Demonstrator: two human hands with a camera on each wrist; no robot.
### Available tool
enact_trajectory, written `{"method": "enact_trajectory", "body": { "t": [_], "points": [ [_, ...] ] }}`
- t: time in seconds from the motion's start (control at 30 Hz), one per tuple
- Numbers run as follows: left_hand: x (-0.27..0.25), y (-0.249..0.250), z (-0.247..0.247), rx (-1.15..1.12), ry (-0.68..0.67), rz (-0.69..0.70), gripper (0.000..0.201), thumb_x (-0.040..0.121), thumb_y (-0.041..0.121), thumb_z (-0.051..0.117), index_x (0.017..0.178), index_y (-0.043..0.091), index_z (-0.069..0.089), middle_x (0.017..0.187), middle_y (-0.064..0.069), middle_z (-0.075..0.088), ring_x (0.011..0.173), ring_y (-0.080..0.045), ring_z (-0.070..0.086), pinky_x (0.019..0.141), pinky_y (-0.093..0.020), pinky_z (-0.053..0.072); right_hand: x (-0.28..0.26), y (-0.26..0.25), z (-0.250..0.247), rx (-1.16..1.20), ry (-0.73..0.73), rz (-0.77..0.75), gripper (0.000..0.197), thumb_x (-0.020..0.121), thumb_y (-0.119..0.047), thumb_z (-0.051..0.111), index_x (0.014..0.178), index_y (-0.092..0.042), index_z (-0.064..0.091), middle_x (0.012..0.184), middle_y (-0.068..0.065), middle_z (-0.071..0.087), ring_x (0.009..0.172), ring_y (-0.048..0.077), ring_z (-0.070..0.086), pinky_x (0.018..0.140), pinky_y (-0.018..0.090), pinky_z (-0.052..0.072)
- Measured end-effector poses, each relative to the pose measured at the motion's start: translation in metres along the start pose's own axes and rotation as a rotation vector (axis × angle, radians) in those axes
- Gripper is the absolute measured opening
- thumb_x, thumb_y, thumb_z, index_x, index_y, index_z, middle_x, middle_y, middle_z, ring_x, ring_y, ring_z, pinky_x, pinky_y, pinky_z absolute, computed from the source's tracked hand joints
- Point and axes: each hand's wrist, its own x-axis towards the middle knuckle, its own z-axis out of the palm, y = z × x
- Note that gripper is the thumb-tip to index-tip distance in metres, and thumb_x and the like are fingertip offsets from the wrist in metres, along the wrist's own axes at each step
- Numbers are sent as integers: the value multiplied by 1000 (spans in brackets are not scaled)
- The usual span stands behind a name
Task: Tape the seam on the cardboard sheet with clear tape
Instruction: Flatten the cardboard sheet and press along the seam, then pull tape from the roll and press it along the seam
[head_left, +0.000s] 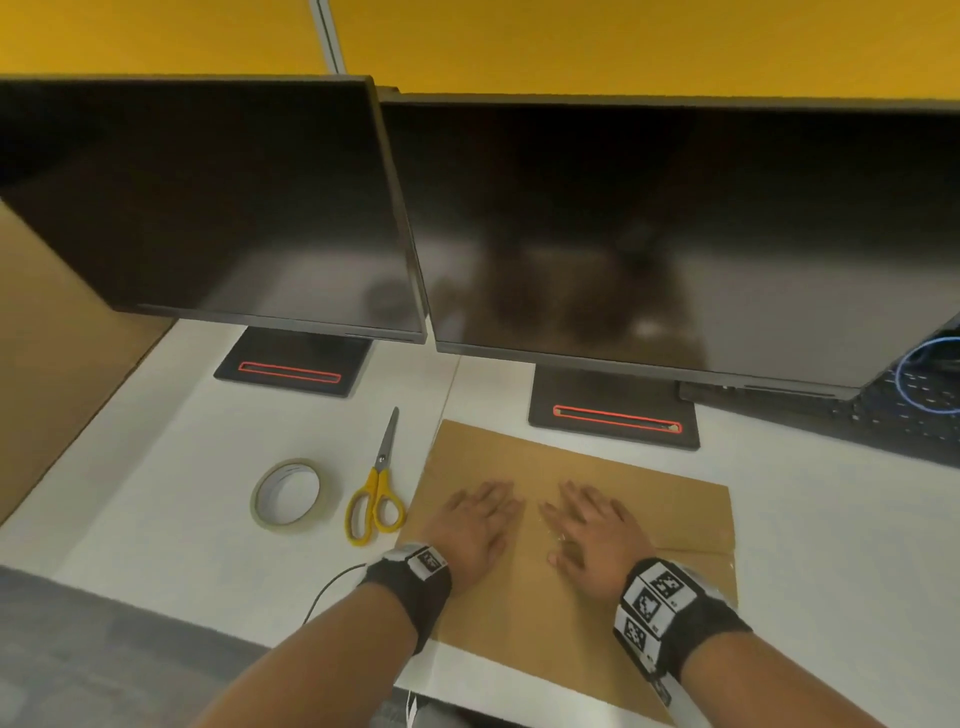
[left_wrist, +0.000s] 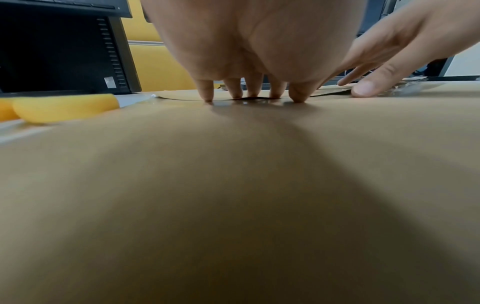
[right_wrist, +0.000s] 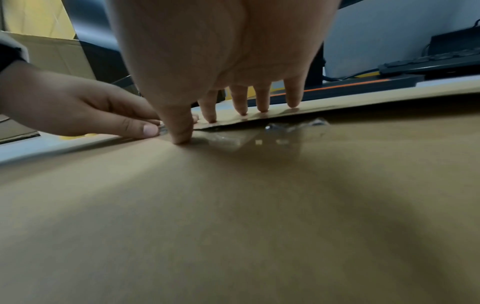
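Observation:
A brown cardboard sheet (head_left: 524, 613) lies flat on the white desk, with a seam (head_left: 691, 550) running across it. Clear tape (right_wrist: 233, 138) glints along that seam, crinkled near its right part. My left hand (head_left: 475, 519) lies flat on the cardboard with straight fingers, fingertips (left_wrist: 207, 96) pressing down. My right hand (head_left: 589, 525) lies flat beside it, spread fingers (right_wrist: 262, 102) on the far panel and the thumb (right_wrist: 182, 131) pressing the tape. A roll of tape (head_left: 291, 493) and yellow-handled scissors (head_left: 376, 499) lie left of the sheet.
Two dark monitors (head_left: 623, 234) on black stands (head_left: 613, 415) stand close behind the cardboard. A keyboard (head_left: 914, 421) sits at the far right. A large cardboard box (head_left: 47, 364) flanks the desk on the left. A thin black cable (head_left: 332, 587) trails off the front edge.

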Motion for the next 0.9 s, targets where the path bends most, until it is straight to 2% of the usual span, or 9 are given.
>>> {"method": "enact_trajectory", "body": {
  "t": [0.1, 0.17, 0.27, 0.33, 0.37, 0.47, 0.6, 0.73, 0.9],
  "points": [
    [1, -2, 0, -15, -1, 4, 56, 102, 33, 28, 154, 26, 6, 162, 3, -6, 150, -16, -2, 121, -39, 5, 4, -12, -6, 0, 25, -12, 68, 86, -44, 44, 148, -26, 21, 159, 3, 7, 146, 21, 7, 119, 41, 8],
    [0, -2, 1, -18, 9, 4, 56, 102, 33, 29, 153, 26, 9, 162, 3, -4, 150, -17, 0, 121, -40, 5, 6, -21, -11, 16, 26, 0, 70, 83, -42, 47, 146, -22, 24, 154, 4, 19, 141, 24, 17, 116, 40, 20],
    [-4, -2, -2, -39, 62, -12, 54, 100, 36, 33, 151, 25, 23, 163, 0, 4, 149, -20, 10, 119, -41, 8, 12, -32, -14, 33, 42, 23, 69, 80, -40, 50, 143, -34, 22, 144, 3, 29, 132, 25, 28, 102, 38, 40],
    [-8, -6, -8, -53, 230, -32, 51, 96, 37, 32, 144, 23, 40, 159, -4, 23, 143, -24, 29, 116, -44, 21, 15, -36, -18, 27, 17, 41, 66, 81, -39, 51, 141, -37, 25, 144, 4, 27, 130, 26, 29, 97, 38, 44],
    [-11, -11, -14, -63, 299, -73, 50, 96, 36, 32, 142, 23, 44, 157, -3, 29, 140, -24, 36, 115, -45, 25, 17, -37, -20, 22, -1, 51, 64, 81, -37, 51, 140, -36, 27, 144, 5, 26, 130, 27, 29, 97, 39, 45],
    [-20, -40, -32, -173, 305, -267, 44, 98, 27, 38, 141, 23, 42, 154, 0, 33, 138, -23, 35, 115, -39, 24, 19, -42, -25, 3, -28, 70, 59, 82, -33, 51, 138, -31, 32, 142, 7, 27, 127, 29, 31, 96, 38, 45],
    [-34, -90, -48, -212, 446, -516, 34, 97, 28, 41, 126, 19, 56, 129, -5, 53, 114, -27, 51, 92, -38, 46, 20, -46, -29, -48, -7, 54, 53, 83, -30, 48, 135, -28, 36, 139, 7, 31, 125, 26, 35, 97, 36, 41],
    [-52, -129, -49, -193, 275, -760, 37, 95, 32, 43, 129, 18, 46, 131, -8, 44, 121, -28, 44, 94, -42, 46, 23, -50, -30, -35, 18, 52, 51, 83, -26, 46, 133, -27, 39, 138, 5, 34, 123, 24, 36, 97, 37, 41],
    [-61, -152, -36, -342, 226, -939, 41, 93, 32, 44, 128, 12, 36, 125, -11, 50, 115, -32, 51, 89, -42, 46, 27, -52, -32, -23, 41, 60, 46, 84, -24, 44, 129, -28, 45, 133, 3, 39, 119, 23, 39, 94, 35, 42]
  ]
}}
